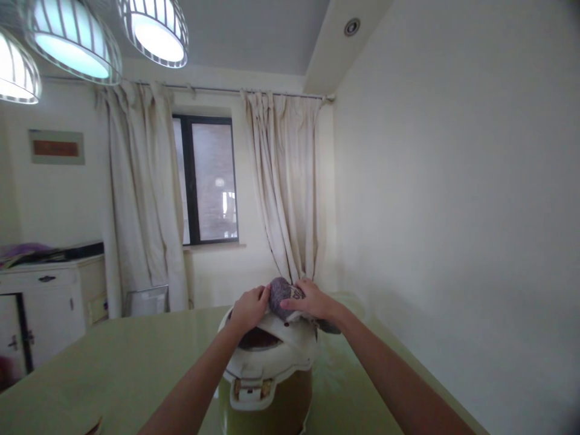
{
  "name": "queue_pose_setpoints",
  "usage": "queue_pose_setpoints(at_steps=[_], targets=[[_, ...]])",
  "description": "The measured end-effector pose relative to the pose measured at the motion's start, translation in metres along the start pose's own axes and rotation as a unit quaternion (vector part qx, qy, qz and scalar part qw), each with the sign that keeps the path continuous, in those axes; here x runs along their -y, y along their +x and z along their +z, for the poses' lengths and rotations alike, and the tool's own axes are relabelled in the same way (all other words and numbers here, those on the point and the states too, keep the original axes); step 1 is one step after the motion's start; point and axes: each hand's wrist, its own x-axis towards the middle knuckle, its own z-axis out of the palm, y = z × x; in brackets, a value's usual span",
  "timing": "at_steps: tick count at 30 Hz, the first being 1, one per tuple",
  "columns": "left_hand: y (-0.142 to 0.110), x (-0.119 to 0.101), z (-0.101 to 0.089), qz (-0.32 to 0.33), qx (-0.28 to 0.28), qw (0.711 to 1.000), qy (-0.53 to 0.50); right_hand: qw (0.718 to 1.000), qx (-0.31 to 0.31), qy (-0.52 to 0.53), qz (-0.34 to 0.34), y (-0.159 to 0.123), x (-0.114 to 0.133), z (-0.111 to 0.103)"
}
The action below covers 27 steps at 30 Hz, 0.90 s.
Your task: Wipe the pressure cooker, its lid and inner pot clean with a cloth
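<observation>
A white-lidded rice cooker [290,347] stands on the green tabletop, its front latch towards me and a dark panel on its lid. Above the far part of the lid is a bunched, fuzzy grey-purple cloth [280,293] with a pale pattern on one side. My right hand [312,300] grips the cloth from the right, thumb across its front. My left hand [250,309] is over the lid's left side, its curled fingertips against the cloth's left edge. What lies under those fingertips is hidden. A darker piece [328,327] hangs out below my right wrist.
The green tabletop [149,356] spreads around the cooker, with a plain wall [453,211] close on the right. Behind are curtains [290,181] and a window [212,181]. A white cabinet [49,302] stands at left. Lit pendant lamps [156,30] hang at upper left.
</observation>
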Motion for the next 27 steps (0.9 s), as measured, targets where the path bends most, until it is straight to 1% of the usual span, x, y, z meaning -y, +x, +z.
queue_pose_setpoints(at_steps=[2,3,4,6,7,9,11,14,17,20,22,24,26,27], targets=[[0.001,0.002,0.005,0.0,-0.003,1.0,-0.006,0.999,-0.032,-0.016,-0.003,0.018,0.002,0.008],[0.001,0.004,0.006,0.0,-0.005,1.0,-0.01,1.0,-0.03,-0.005,-0.006,0.028,0.0,0.011],[0.002,0.006,0.006,0.001,-0.006,1.0,-0.014,0.999,-0.02,0.023,-0.01,0.036,-0.003,0.014],[0.002,0.009,0.007,0.004,-0.004,1.0,-0.02,0.994,-0.007,0.109,-0.028,0.047,-0.015,0.02],[0.001,0.011,0.007,0.008,-0.001,1.0,-0.025,0.987,-0.013,0.154,-0.042,0.048,-0.022,0.023],[0.0,0.012,0.007,0.017,0.006,0.999,-0.034,0.974,-0.06,0.208,-0.061,0.042,-0.036,0.031],[-0.001,0.013,0.006,0.027,0.013,0.999,-0.043,0.969,-0.133,0.2,-0.063,0.026,-0.045,0.038],[0.004,0.013,0.002,0.038,0.03,0.998,-0.045,0.957,-0.232,0.17,-0.028,-0.011,-0.048,0.045],[0.019,0.011,-0.003,0.04,0.062,0.997,-0.02,0.938,-0.302,0.17,0.031,-0.053,-0.045,0.053],[0.036,0.005,-0.003,0.029,0.083,0.996,0.017,0.919,-0.363,0.14,0.059,-0.095,-0.042,0.072],[0.041,0.0,0.0,0.033,0.086,0.995,0.035,0.911,-0.398,0.103,0.042,-0.12,-0.04,0.09],[0.042,-0.004,0.003,0.047,0.091,0.994,0.042,0.905,-0.422,0.054,-0.01,-0.138,-0.037,0.107],[0.04,-0.004,0.005,0.062,0.1,0.992,0.04,0.907,-0.413,-0.002,-0.08,-0.146,-0.027,0.115],[0.039,-0.004,0.005,0.066,0.104,0.992,0.037,0.912,-0.396,-0.029,-0.108,-0.145,-0.019,0.114]])
